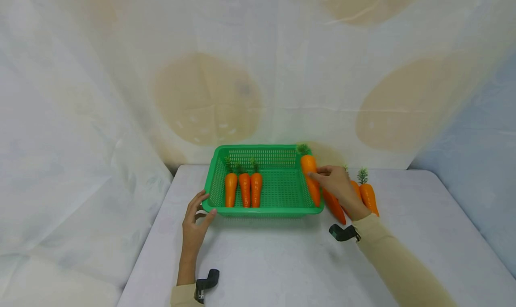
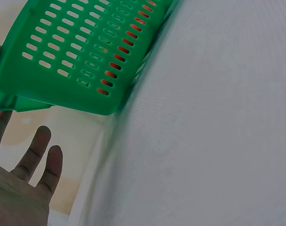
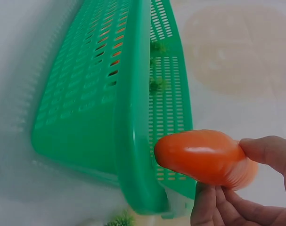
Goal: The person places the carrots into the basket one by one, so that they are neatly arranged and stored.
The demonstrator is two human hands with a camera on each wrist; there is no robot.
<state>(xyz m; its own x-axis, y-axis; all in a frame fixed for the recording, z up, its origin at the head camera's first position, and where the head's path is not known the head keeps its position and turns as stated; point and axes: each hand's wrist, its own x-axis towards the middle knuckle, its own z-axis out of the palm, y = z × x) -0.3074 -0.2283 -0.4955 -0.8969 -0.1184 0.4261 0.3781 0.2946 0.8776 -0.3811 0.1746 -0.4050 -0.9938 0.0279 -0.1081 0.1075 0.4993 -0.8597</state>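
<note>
A green plastic basket (image 1: 262,211) with slotted sides stands on the table. Three orange carrots (image 1: 245,188) with green tops lie side by side in its left half. My left hand (image 1: 195,228) holds the basket's front left corner by the rim; in the left wrist view, two of its fingers (image 2: 39,150) stretch out free of the basket. With thumb and fingers, my right hand (image 1: 336,181) pinches a carrot (image 1: 309,175) over the basket's right rim, leafy top toward the back. The right wrist view shows that carrot's (image 3: 199,153) tip pointing across the rim.
Several more carrots (image 1: 368,198) lie on the white table (image 1: 274,262) just right of the basket, partly hidden by my right hand and forearm. A patterned cloth (image 1: 282,74) hangs behind the table, with cloth at both sides too.
</note>
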